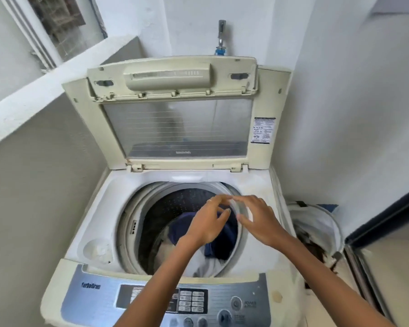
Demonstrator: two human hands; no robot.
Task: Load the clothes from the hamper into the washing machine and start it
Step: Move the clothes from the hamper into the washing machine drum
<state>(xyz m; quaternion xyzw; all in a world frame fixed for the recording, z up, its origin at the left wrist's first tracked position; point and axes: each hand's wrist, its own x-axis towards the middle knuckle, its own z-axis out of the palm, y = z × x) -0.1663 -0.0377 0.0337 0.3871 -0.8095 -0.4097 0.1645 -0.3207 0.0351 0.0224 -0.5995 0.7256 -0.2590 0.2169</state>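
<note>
The top-loading washing machine (99,208) stands with its lid (177,128) propped upright. In the drum (151,208) lie a navy blue garment (182,227) and a white cloth (208,265). Both hands hover over the drum's right side. My right hand (257,220) holds a small clear round plastic cup (240,208), which is blurred. My left hand (210,223) has its fingertips and thumb on the cup's left rim. The white mesh hamper (326,223) sits to the right of the machine with dark clothes (316,251) in it.
The control panel (191,300) with buttons and a power knob runs along the machine's near edge. A tap (221,36) sticks out of the wall behind the lid. Walls close in on the left and back. A dark-edged appliance (387,256) stands at the right.
</note>
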